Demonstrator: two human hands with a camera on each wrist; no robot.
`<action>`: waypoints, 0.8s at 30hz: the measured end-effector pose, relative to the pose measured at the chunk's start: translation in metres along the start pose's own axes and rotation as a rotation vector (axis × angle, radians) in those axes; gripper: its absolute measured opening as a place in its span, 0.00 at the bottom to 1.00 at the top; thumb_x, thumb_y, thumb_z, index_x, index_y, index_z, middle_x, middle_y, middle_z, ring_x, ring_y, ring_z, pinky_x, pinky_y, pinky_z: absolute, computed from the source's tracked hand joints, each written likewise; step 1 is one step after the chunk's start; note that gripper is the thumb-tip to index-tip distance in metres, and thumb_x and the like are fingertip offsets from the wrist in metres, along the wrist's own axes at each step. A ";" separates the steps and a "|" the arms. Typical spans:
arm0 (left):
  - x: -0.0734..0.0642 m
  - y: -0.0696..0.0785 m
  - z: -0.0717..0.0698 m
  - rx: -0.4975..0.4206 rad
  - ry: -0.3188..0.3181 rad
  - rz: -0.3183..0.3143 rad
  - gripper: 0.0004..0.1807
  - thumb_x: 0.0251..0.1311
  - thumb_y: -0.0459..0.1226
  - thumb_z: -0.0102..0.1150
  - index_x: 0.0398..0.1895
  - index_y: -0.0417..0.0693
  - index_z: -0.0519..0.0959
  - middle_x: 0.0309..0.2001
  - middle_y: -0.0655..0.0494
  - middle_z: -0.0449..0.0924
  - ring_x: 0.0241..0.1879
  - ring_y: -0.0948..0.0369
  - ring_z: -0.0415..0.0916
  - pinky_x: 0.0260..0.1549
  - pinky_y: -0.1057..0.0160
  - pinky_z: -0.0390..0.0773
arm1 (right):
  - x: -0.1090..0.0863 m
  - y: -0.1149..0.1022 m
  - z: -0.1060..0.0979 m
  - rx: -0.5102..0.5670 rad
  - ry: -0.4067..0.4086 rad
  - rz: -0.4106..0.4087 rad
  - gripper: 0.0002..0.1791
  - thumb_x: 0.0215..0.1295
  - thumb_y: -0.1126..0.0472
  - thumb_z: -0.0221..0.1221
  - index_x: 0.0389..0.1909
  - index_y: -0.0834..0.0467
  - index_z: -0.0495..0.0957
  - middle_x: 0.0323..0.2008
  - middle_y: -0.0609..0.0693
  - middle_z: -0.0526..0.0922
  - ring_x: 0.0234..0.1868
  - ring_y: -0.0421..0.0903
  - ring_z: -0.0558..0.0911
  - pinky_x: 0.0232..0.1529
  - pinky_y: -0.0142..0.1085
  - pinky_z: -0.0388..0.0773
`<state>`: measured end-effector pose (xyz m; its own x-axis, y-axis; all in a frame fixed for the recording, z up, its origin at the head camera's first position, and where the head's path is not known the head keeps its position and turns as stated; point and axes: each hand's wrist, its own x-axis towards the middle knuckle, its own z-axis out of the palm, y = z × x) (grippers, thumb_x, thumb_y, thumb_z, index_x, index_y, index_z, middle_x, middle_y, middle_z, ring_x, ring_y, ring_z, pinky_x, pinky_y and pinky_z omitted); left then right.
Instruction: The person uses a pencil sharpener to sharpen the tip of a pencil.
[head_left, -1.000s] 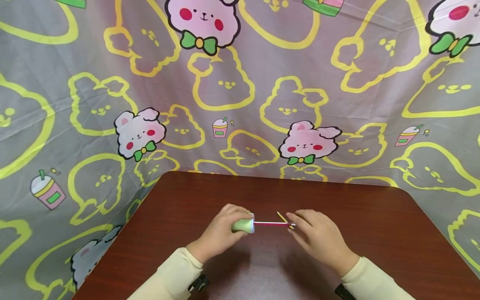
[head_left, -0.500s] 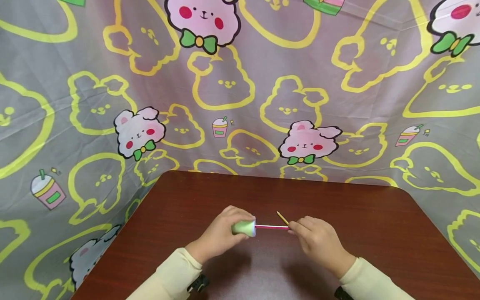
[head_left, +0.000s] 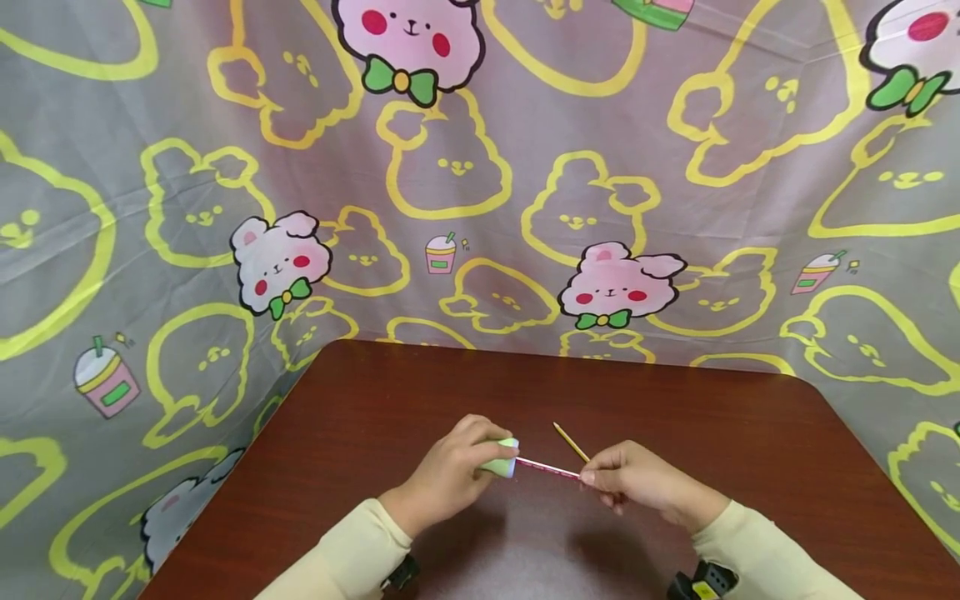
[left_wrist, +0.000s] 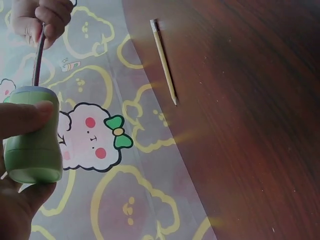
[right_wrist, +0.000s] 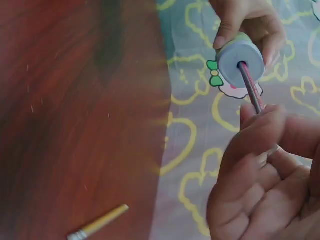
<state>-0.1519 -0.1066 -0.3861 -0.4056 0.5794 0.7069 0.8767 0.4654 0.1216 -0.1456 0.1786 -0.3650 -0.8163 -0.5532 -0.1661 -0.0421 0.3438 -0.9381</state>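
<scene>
My left hand (head_left: 446, 468) grips a green pencil sharpener (left_wrist: 34, 155), its fingers and thumb wrapped round the narrowed body. The sharpener's pale end face (right_wrist: 231, 62) points to the right in the head view. One end of a pink-and-white striped pencil (head_left: 547, 468) sits in the round hole of that face, so its tip is hidden. My right hand (head_left: 647, 483) pinches the pencil near its other end between thumb and fingers. Both sharpener and pencil are held up over the table, the pencil sloping down toward the right hand.
A yellow pencil (left_wrist: 164, 62) lies on the dark red-brown table (head_left: 420, 379) just beyond the right hand, point facing away. Behind and beside the table hangs a grey cloth (head_left: 480, 242) with cartoon prints. Dark wrist straps (head_left: 705, 581) show below both sleeves.
My right hand has gone from loosely spread fingers to a pinch on the striped pencil, then rolled and dropped slightly. The pencil now slants; the sharpener has shifted a little right and tilted.
</scene>
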 end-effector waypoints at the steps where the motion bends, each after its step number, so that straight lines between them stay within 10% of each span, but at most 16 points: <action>1: 0.000 0.000 0.000 -0.002 0.001 -0.009 0.23 0.35 0.25 0.75 0.39 0.50 0.86 0.45 0.54 0.81 0.48 0.58 0.75 0.43 0.69 0.77 | 0.000 -0.001 0.000 -0.037 0.014 -0.005 0.12 0.67 0.62 0.56 0.36 0.69 0.80 0.18 0.47 0.73 0.20 0.39 0.72 0.22 0.32 0.73; 11: 0.003 0.001 -0.001 -0.022 -0.017 -0.069 0.20 0.38 0.27 0.75 0.40 0.49 0.85 0.45 0.55 0.81 0.48 0.58 0.74 0.46 0.65 0.77 | 0.001 -0.009 0.006 -0.593 0.327 -0.106 0.25 0.59 0.45 0.64 0.52 0.57 0.80 0.43 0.46 0.81 0.44 0.45 0.79 0.43 0.44 0.77; 24: 0.002 0.000 -0.003 -0.075 -0.045 -0.174 0.22 0.39 0.29 0.76 0.43 0.47 0.84 0.44 0.58 0.81 0.48 0.59 0.74 0.48 0.64 0.76 | 0.001 0.008 0.011 -1.065 0.632 -0.619 0.23 0.53 0.49 0.68 0.48 0.55 0.82 0.39 0.44 0.81 0.34 0.40 0.80 0.33 0.39 0.78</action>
<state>-0.1522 -0.1075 -0.3825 -0.5620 0.5246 0.6395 0.8087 0.5109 0.2915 -0.1402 0.1721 -0.3764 -0.6111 -0.4910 0.6209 -0.6715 0.7368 -0.0783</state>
